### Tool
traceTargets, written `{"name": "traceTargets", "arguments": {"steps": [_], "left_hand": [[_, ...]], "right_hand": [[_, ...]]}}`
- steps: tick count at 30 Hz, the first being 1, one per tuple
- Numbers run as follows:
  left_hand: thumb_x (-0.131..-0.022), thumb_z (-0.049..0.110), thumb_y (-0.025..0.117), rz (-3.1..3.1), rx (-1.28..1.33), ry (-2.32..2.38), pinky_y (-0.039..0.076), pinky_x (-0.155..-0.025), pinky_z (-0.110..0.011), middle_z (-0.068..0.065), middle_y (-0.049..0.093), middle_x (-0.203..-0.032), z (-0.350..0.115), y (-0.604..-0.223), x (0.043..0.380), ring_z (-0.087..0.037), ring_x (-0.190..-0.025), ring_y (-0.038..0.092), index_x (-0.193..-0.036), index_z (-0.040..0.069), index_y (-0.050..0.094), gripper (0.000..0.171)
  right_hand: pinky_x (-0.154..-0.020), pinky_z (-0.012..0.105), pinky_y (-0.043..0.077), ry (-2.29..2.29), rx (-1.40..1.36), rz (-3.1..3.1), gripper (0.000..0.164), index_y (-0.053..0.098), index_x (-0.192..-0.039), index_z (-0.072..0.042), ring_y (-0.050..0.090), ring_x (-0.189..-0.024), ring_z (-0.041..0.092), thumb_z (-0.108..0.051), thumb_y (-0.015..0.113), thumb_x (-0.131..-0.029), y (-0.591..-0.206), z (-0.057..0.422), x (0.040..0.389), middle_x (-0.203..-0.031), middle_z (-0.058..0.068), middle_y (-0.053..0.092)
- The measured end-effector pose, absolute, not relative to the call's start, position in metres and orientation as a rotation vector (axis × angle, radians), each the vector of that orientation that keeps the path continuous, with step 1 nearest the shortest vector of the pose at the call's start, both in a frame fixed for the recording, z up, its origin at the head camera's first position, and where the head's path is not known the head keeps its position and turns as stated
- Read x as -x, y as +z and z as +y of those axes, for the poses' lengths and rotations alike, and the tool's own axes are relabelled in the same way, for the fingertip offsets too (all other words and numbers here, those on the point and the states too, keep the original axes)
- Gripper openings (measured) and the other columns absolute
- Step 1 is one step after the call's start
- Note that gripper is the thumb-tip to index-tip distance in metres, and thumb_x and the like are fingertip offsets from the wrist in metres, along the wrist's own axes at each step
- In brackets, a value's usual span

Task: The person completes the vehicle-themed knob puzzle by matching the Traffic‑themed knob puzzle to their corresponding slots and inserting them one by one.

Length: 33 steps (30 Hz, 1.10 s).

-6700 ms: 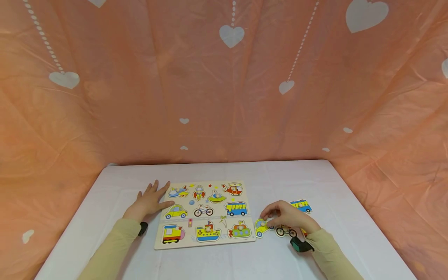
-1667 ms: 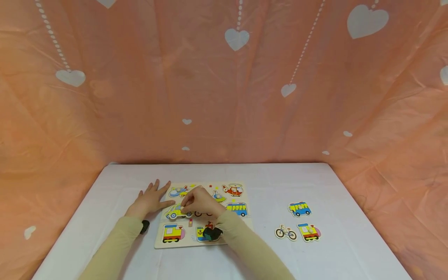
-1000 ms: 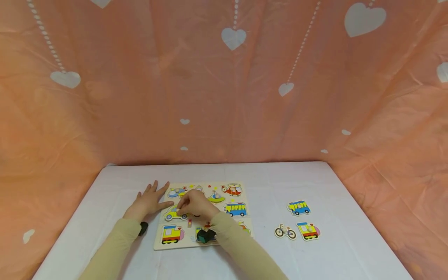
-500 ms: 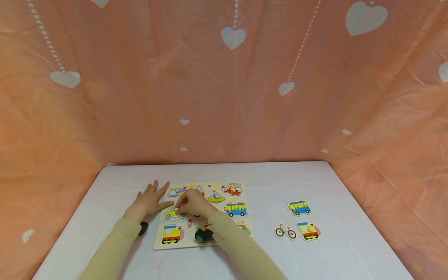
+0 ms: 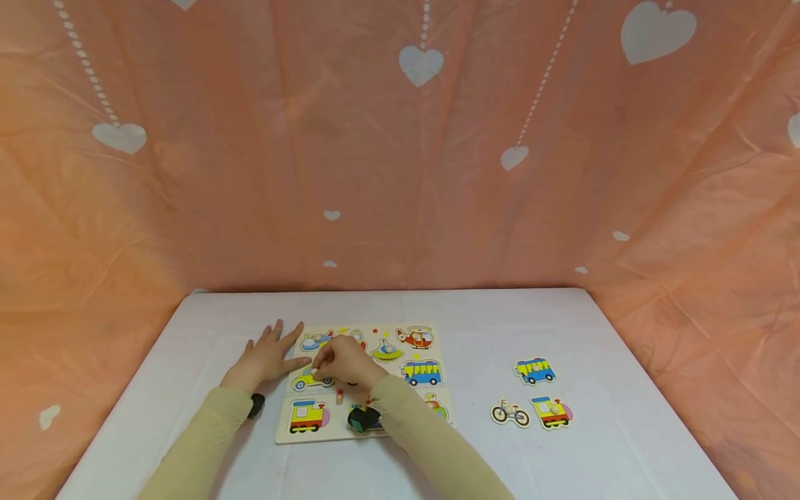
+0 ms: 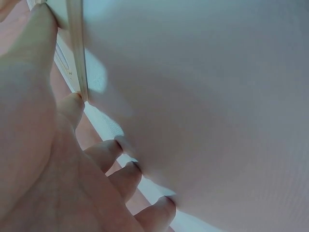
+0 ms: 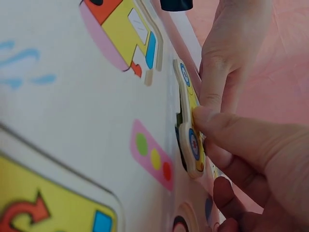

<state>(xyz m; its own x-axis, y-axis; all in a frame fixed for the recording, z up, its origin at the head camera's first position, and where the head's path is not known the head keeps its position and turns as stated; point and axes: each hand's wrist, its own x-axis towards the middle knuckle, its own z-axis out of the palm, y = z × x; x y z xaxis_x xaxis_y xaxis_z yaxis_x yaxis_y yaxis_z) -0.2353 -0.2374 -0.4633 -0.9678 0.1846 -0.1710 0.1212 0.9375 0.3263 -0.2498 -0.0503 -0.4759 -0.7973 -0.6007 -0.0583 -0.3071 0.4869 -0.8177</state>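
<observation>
My right hand point(image 5: 350, 362) pinches a yellow car puzzle piece point(image 5: 304, 380) over the matching car picture on the wooden puzzle board point(image 5: 284, 436). In the right wrist view the car piece point(image 7: 185, 92) stands slightly proud of the board, with a dark gap under its edge. My left hand point(image 5: 265, 361) is spread at the board's left side, thumb on top of it. As the left wrist view shows, the index fingertip point(image 6: 73, 104) touches the board's corner and the other fingertips rest on the white cloth. The bicycle picture is mostly hidden by the right hand.
Right of the board, a bus piece point(image 5: 535, 371), a bicycle piece point(image 5: 510, 414) and a train piece point(image 5: 553, 413) lie on the white tablecloth point(image 5: 619, 444). Knobbed pieces such as the helicopter point(image 5: 417, 339) sit in the board. A pink curtain point(image 5: 400, 194) hangs behind the table.
My right hand has carried the car piece from the table right of the board leftward onto the car picture. Lately it has shifted slightly left there. The left hand has stayed in place.
</observation>
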Motion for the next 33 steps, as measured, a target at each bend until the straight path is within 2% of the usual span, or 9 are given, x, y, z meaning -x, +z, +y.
{"name": "traceTargets", "arguments": {"steps": [6,25,33], "left_hand": [[-0.077,0.059,0.054,2.893,-0.229,0.466,0.008,-0.091,-0.07,-0.033,0.01,-0.14,-0.2375,-0.4634,0.2357,-0.052,-0.125,0.008,-0.141,0.011,0.024,0.085],[-0.076,0.058,0.055,2.902,-0.219,0.453,0.009,-0.091,-0.07,-0.033,0.01,-0.139,-0.2374,-0.4638,0.237,-0.052,-0.125,0.008,-0.14,0.011,0.025,0.085],[-0.076,0.057,0.056,2.892,-0.223,0.473,0.008,-0.092,-0.069,-0.033,0.01,-0.139,-0.2371,-0.4623,0.2341,-0.052,-0.124,0.007,-0.14,0.01,0.025,0.085]], "right_hand": [[-0.045,0.019,0.044,-1.21,0.786,2.394,0.008,0.068,-0.074,-0.015,0.051,-0.052,0.007,-0.017,0.074,-0.071,-0.4762,-0.0504,0.2507,-0.063,-0.008,0.061],[-0.053,0.019,0.044,-1.137,0.732,2.471,0.007,0.068,-0.071,-0.017,0.052,-0.063,0.005,-0.018,0.075,-0.07,-0.4736,-0.0511,0.2486,-0.065,-0.011,0.06],[-0.054,0.018,0.045,-1.148,0.799,2.427,0.008,0.069,-0.077,-0.015,0.052,-0.062,0.004,-0.017,0.075,-0.071,-0.4744,-0.0464,0.2502,-0.068,-0.011,0.06]]}}
